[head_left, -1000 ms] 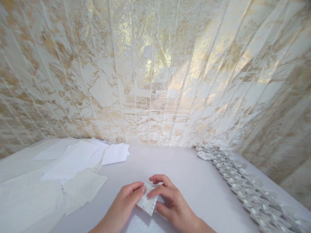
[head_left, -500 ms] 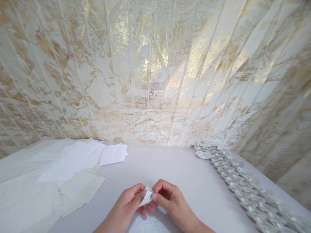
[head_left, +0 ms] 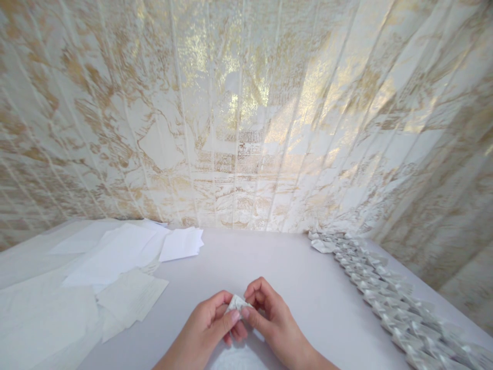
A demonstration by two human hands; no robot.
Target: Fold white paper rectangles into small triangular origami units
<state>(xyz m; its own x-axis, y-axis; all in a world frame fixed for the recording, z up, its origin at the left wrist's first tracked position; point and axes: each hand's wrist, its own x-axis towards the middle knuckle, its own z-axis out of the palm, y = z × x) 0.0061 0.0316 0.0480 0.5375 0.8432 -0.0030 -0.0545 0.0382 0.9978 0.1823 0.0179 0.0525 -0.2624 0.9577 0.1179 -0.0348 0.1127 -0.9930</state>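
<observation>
Head view: I have the paper (head_left: 238, 302) right between the two hands, just above the near part of the table (head_left: 292, 267), low in the middle of my feed. It lies in the fingertips, so neither hand is the nearer: the left hand (head_left: 208, 321) touches it from one side, the right hand (head_left: 272, 316) from the other. The left thumb presses on its near face, with fingers curled underneath; the right thumb and bent forefinger close narrowly on its right corner. Both grips look like pinches to me, with no wide gap in either.

One corner points away from the wearer, towards the curtain (head_left: 239, 128). The part I can see is small and about as broad as it is long, and the thumbs cover the near edge, so I cannot tell a long axis. I judge that handling turns on that far corner, which stands free between the hands.

Off to the left, nearer the left hand, lie the loose sheets (head_left: 111, 257). The row of folded pieces (head_left: 379, 295) runs along the right, on the right hand's side, well apart from it.
</observation>
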